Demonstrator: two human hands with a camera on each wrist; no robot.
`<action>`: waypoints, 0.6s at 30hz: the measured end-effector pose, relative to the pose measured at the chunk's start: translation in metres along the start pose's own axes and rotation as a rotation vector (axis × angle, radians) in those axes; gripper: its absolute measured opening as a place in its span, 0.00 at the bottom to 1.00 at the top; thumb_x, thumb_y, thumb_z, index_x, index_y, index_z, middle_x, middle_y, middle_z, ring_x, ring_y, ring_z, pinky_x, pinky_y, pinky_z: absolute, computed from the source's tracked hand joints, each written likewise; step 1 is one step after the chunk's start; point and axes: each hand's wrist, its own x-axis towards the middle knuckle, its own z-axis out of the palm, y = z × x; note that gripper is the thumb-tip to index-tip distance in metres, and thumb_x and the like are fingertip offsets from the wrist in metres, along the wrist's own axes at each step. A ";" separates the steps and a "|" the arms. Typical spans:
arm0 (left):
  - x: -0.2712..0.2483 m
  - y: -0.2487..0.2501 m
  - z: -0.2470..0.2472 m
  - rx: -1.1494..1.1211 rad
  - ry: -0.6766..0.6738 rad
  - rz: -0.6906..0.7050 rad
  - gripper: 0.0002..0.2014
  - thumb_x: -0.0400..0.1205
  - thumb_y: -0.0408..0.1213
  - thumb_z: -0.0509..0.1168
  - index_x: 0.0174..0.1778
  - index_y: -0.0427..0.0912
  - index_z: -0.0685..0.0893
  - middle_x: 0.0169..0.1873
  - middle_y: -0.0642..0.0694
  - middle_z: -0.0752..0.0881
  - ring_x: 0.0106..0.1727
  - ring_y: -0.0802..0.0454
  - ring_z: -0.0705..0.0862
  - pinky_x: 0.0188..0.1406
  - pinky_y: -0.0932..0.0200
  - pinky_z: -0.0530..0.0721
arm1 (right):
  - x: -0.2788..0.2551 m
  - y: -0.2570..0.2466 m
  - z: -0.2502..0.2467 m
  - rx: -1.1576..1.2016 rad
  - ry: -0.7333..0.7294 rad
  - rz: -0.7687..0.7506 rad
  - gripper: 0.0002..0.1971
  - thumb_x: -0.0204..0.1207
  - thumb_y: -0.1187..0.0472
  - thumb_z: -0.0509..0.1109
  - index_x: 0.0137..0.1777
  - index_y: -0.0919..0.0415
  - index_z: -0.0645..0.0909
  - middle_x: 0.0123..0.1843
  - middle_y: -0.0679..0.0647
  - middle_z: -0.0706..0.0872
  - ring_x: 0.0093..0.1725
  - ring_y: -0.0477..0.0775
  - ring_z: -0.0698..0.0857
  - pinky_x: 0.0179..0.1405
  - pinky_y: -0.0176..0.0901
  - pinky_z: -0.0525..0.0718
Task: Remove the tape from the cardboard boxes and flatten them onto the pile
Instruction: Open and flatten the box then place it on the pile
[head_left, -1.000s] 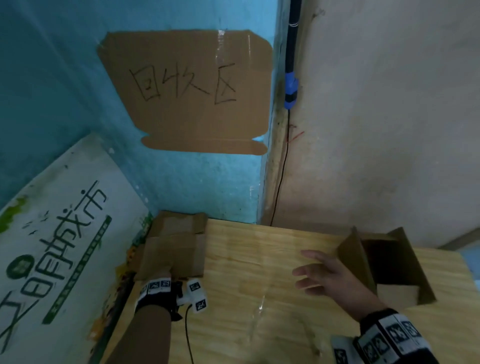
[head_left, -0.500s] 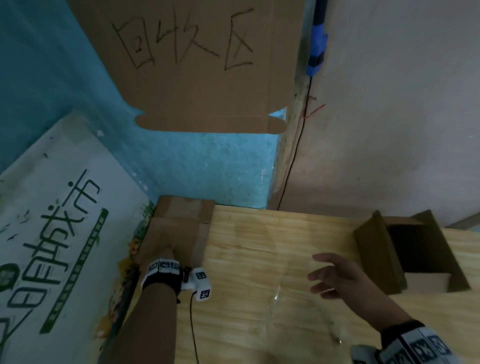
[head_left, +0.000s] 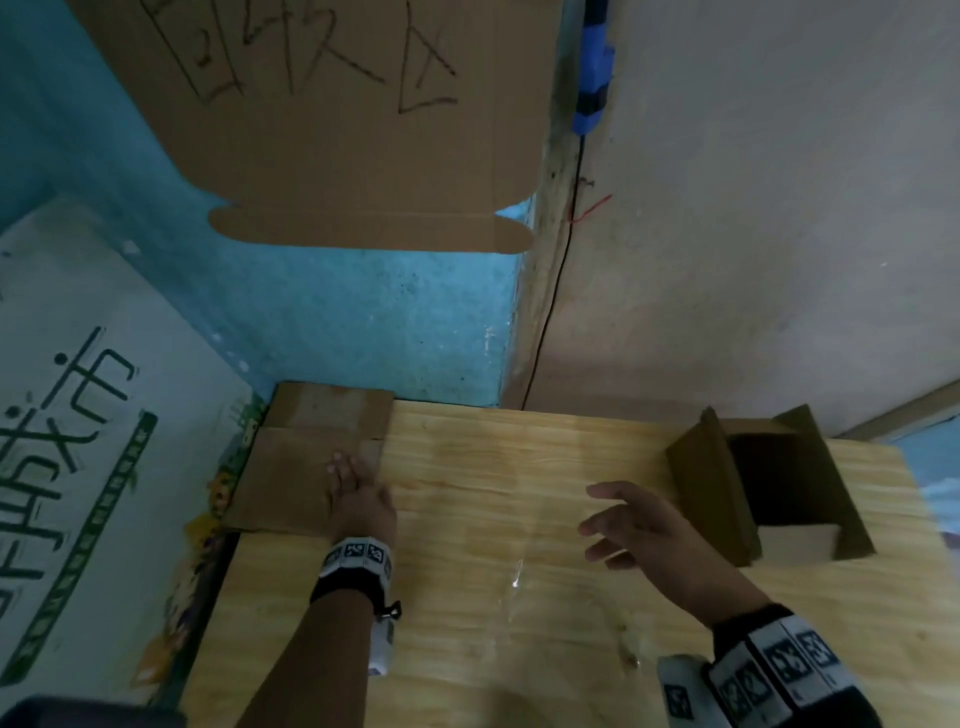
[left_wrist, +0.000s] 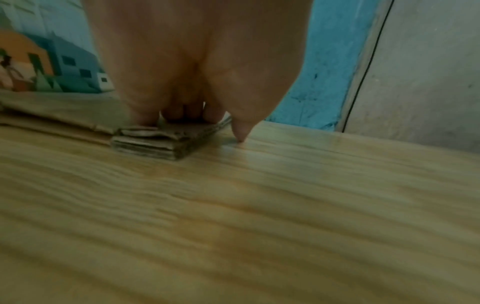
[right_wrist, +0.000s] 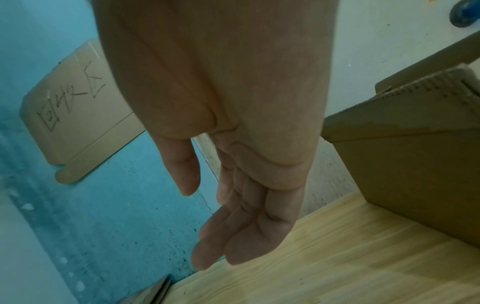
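Light wood-grain desk (head_left: 467, 519). Far-left corner: pile of flattened cardboard (head_left: 291, 478), lying flat. Right side: open cardboard box (head_left: 769, 499), flaps up. Clear tape strip (head_left: 514, 587) lies near the middle.

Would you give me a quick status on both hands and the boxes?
Left hand flat on flattened pile. Right hand open, empty, beside open box. Nothing between them.

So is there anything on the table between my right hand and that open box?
Nothing visible. The right hand hovers open just left of the open cardboard box, with only bare wooden table between them. The clear tape strip lies nearer you, off that path.
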 end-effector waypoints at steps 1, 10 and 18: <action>0.009 -0.002 -0.002 0.047 -0.003 0.020 0.32 0.91 0.43 0.50 0.87 0.33 0.46 0.87 0.34 0.44 0.88 0.37 0.47 0.86 0.45 0.54 | 0.000 0.002 -0.002 0.000 -0.001 0.000 0.12 0.89 0.67 0.63 0.68 0.54 0.80 0.54 0.60 0.93 0.47 0.57 0.93 0.51 0.50 0.86; 0.044 0.022 -0.044 0.087 -0.164 -0.031 0.29 0.90 0.42 0.56 0.84 0.31 0.62 0.83 0.30 0.61 0.82 0.31 0.66 0.79 0.43 0.70 | -0.018 0.015 -0.027 0.008 0.000 -0.044 0.12 0.90 0.65 0.62 0.67 0.53 0.79 0.55 0.60 0.92 0.46 0.53 0.93 0.51 0.48 0.85; 0.016 0.017 -0.037 0.169 0.087 0.022 0.27 0.85 0.54 0.56 0.72 0.38 0.78 0.68 0.35 0.78 0.65 0.35 0.78 0.64 0.42 0.79 | -0.030 0.027 -0.058 -0.072 0.086 -0.128 0.14 0.88 0.69 0.63 0.64 0.50 0.80 0.52 0.56 0.92 0.44 0.51 0.93 0.48 0.47 0.84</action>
